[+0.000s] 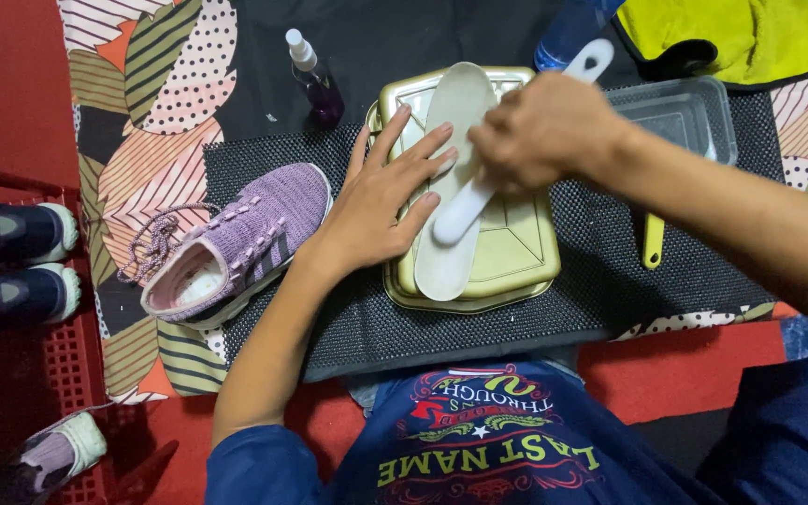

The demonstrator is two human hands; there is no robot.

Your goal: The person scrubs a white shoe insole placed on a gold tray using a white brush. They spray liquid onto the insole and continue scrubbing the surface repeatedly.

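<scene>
A pale shoe insole (452, 122) lies lengthwise across a gold metal tray (516, 243) on a black mesh mat (348, 318). My left hand (381, 192) rests flat with spread fingers on the insole's left edge and the tray. My right hand (540, 131) grips a white plastic brush (465, 213) by its middle and presses it on the insole; the handle's looped end (591, 58) sticks out behind the hand.
A purple knit sneaker (231, 245) with loose laces lies left of the tray. A small spray bottle (315, 79) stands behind it. A clear plastic tub (685, 117), a yellow-handled tool (653, 241), a blue bottle (568, 33) and a yellow cloth (741, 33) sit right. Dark shoes (25, 262) lie far left.
</scene>
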